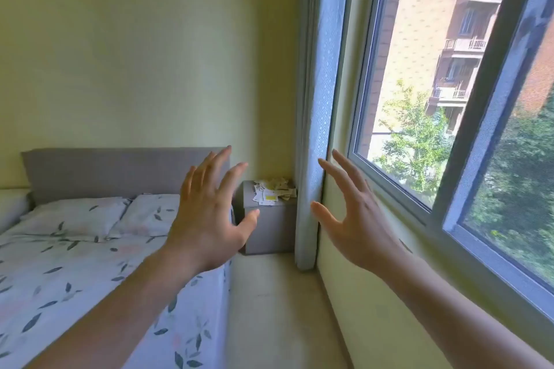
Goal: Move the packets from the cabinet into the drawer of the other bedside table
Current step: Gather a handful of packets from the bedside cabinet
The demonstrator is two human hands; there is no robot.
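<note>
Head view: left hand (207, 219), right hand (353, 219) fingers spread, empty.

The left hand (209, 219) hides the bedside table's (269, 228) side at nine o'clock. The packets (274, 192) heaped on top are too small to count or read. The bed (90, 278) runs off the frame at seven o'clock.

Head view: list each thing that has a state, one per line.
left hand: open, fingers spread, holding nothing
right hand: open, fingers spread, holding nothing
packets: piled loose on top of the bedside table
bedside table: front shut
curtain: drawn aside
</note>
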